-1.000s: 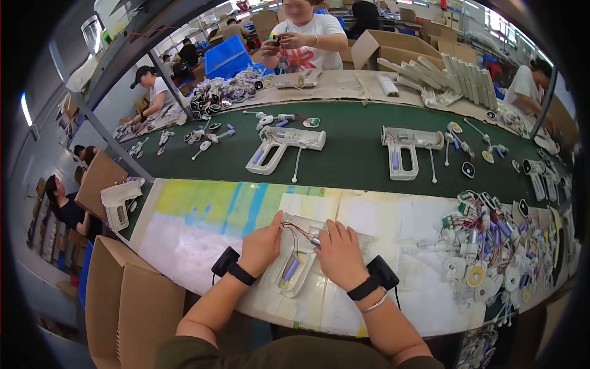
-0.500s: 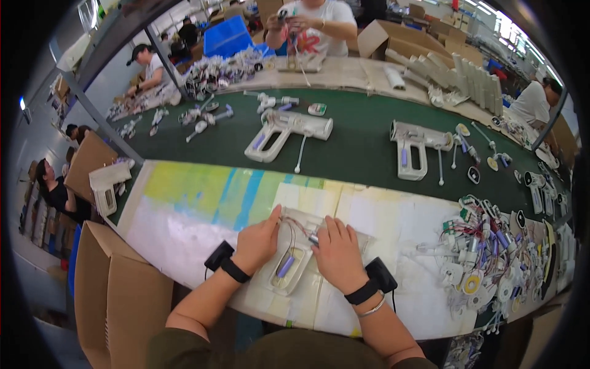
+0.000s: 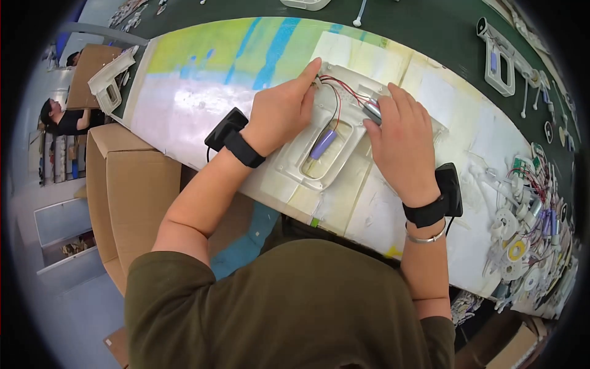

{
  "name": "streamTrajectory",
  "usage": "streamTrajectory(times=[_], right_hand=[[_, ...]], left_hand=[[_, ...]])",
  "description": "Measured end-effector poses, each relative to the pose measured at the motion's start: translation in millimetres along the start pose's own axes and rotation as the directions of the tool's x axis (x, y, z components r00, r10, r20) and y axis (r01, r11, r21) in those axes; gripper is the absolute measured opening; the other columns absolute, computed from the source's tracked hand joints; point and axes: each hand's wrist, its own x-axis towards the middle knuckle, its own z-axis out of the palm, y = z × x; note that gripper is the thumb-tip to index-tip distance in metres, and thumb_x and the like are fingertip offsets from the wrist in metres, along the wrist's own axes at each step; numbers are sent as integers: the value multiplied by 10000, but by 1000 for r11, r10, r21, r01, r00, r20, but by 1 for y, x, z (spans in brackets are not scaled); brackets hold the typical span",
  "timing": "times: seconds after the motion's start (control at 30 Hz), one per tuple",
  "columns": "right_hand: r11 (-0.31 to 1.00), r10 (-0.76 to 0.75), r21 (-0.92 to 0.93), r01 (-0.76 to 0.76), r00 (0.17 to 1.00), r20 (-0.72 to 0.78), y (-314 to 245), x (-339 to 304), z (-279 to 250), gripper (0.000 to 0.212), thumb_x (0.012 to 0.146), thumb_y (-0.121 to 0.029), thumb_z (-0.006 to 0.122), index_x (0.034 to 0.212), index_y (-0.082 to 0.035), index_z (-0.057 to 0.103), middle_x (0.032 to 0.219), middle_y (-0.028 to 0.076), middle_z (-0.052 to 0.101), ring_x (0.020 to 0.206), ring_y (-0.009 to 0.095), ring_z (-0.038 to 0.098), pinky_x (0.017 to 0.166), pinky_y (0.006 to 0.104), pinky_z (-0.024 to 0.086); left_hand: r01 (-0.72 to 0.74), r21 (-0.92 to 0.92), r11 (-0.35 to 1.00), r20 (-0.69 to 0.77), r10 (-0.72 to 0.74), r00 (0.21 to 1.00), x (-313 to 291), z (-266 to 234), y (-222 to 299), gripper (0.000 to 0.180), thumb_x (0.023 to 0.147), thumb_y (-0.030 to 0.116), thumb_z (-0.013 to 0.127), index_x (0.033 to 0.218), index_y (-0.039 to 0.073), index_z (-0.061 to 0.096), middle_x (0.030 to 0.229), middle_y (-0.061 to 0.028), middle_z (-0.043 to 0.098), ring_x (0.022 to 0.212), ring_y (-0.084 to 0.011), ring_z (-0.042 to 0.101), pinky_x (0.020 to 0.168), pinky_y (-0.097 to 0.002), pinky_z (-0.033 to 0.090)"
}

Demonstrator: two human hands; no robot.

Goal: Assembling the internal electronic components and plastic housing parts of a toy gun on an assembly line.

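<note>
A white, pistol-shaped plastic half-shell (image 3: pixel 352 149) lies on the worktable with its hollow side up. Inside its looped handle sits a purple cylindrical battery (image 3: pixel 324 144). Thin red and black wires (image 3: pixel 340 82) run along the shell between my hands. My left hand (image 3: pixel 279 114) pinches at the shell's back end, where the wires gather; the small part between thumb and fingers is mostly hidden. Over the barrel section, my right hand (image 3: pixel 404 144) has its thumb and curled fingers on a silver cylindrical motor (image 3: pixel 372 111), which is partly covered.
A heap of wired parts, batteries and white discs (image 3: pixel 531 227) lies at the right. On the green surface (image 3: pixel 424 31) beyond stands another filled shell (image 3: pixel 496 61). An open cardboard box (image 3: pixel 138 203) is at the left, near a loose white shell (image 3: pixel 112 80). Another person (image 3: pixel 64 120) is at far left.
The head view has tilted downward, so the table sits higher in the picture. Both hands keep nearly the same hold on the shell's back end and the motor.
</note>
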Motion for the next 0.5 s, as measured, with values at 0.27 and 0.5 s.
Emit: streamTrajectory(times=[0.27,0.5], right_hand=[[1000,-11,-11,11,999,-40,-5,-4,0,339,772,-184,666,1028,-14,523,1237,178,494,1171,316,452,973,464,350],[999,-13,-49,10,998,-56,-6,-8,0,341,768,-189,669,1025,-17,524,1240,187,489,1172,321,449,983,464,341]], left_hand=[[-81,159,984,-101,98,990,-3,-3,2,437,833,121,567,1266,112,504,656,-76,610,538,-270,584,457,-376,434],[-126,174,977,-285,172,943,-7,1,1,439,807,76,615,1241,82,549,612,-103,567,513,-247,550,474,-352,428]])
